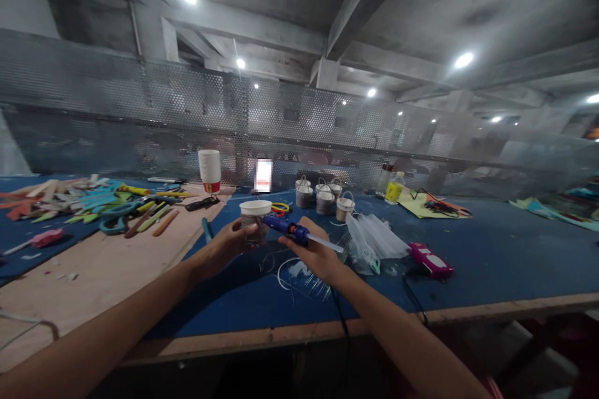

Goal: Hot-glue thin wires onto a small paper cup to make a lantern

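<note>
My left hand (230,243) is closed round a paper cup (255,207) with a white rim and a brownish wrapped side, held upright above the blue table. In my right hand (313,250) is a blue glue gun (287,227), its nozzle pointing left at the cup's upper side. Whether the nozzle touches the cup I cannot tell. A pale glue stick (326,243) sticks out of the gun's rear. Behind my hands stand several small wrapped cups (325,201) with thin looped handles. White string (282,274) and clear scraps lie beneath the gun.
A stack of paper cups (209,169) stands at back left, near scissors (119,217) and coloured craft sticks (88,196). Plastic bags (377,237), a magenta device (430,260) and a yellow-labelled bottle (394,188) are to the right. A lit phone (264,174) leans at the mesh partition (299,109).
</note>
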Motion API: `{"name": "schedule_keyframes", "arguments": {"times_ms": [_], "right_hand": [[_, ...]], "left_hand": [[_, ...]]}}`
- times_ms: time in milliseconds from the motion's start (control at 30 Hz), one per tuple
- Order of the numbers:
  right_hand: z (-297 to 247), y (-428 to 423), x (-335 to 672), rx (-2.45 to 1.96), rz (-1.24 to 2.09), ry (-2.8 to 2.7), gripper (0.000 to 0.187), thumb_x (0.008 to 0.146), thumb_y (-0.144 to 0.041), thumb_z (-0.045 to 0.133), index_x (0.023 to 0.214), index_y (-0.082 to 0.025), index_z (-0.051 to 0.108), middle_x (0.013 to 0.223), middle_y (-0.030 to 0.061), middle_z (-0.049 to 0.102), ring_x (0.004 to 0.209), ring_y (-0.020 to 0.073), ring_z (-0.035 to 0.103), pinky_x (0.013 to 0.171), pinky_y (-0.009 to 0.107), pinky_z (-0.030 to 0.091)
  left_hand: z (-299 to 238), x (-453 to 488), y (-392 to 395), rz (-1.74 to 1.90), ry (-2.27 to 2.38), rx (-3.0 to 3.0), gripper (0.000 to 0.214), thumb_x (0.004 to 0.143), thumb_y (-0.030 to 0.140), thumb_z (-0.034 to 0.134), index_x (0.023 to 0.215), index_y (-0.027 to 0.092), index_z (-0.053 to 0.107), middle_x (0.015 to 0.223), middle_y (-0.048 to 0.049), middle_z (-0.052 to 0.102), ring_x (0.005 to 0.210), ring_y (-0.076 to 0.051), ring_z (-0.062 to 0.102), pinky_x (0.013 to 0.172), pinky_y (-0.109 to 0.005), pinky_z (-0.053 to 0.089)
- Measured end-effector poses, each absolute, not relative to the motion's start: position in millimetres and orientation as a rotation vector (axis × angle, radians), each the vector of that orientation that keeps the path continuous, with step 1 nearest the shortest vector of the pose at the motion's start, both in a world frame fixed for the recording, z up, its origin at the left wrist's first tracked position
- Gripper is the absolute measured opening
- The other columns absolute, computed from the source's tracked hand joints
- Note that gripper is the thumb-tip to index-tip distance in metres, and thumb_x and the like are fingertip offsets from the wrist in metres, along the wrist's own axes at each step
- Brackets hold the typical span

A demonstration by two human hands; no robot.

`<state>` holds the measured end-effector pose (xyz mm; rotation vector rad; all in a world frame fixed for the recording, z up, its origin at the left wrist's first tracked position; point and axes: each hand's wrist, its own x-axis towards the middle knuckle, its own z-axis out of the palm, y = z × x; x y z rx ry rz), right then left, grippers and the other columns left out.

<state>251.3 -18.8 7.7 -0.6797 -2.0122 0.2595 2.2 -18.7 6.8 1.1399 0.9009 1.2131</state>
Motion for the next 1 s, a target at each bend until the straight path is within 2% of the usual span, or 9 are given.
{"name": "schedule_keyframes", "arguments": {"times_ms": [267, 633, 1000], "right_hand": [[8.1, -22.2, 252.4, -0.771, 0.095, -2.075, 0.03, 0.101, -0.045, 0.063, 0.084, -0.021, 0.058, 0.089, 0.0006, 0.058, 0.077, 0.0145, 0.058, 0.068, 0.028, 0.047], [12.9, -27.4, 251.1, -0.802, 0.123, -2.094, 0.031, 0.102, -0.047, 0.059, 0.086, -0.022, 0.059, 0.092, 0.0009, 0.059, 0.079, 0.0144, 0.06, 0.069, 0.026, 0.046], [13.1, -27.6, 252.6, -0.833, 0.081, -2.116, 0.033, 0.103, -0.049, 0.055, 0.085, -0.021, 0.058, 0.092, 0.0016, 0.06, 0.077, 0.0146, 0.06, 0.067, 0.026, 0.044]], "left_hand": [[8.0, 2.6, -20.5, 1.222, 0.929, 1.156, 0.044, 0.071, 0.042, 0.09, 0.106, 0.019, 0.075, 0.098, -0.0103, 0.079, 0.082, -0.025, 0.072, 0.078, -0.036, 0.051], [5.3, 2.4, -18.8, 1.219, 0.952, 1.208, 0.044, 0.074, 0.044, 0.088, 0.11, 0.021, 0.075, 0.099, -0.0097, 0.079, 0.085, -0.026, 0.073, 0.078, -0.036, 0.052], [5.7, 2.7, -19.2, 1.228, 0.952, 1.213, 0.052, 0.07, 0.046, 0.091, 0.112, 0.02, 0.075, 0.102, -0.0103, 0.08, 0.086, -0.025, 0.074, 0.081, -0.036, 0.055]]}}
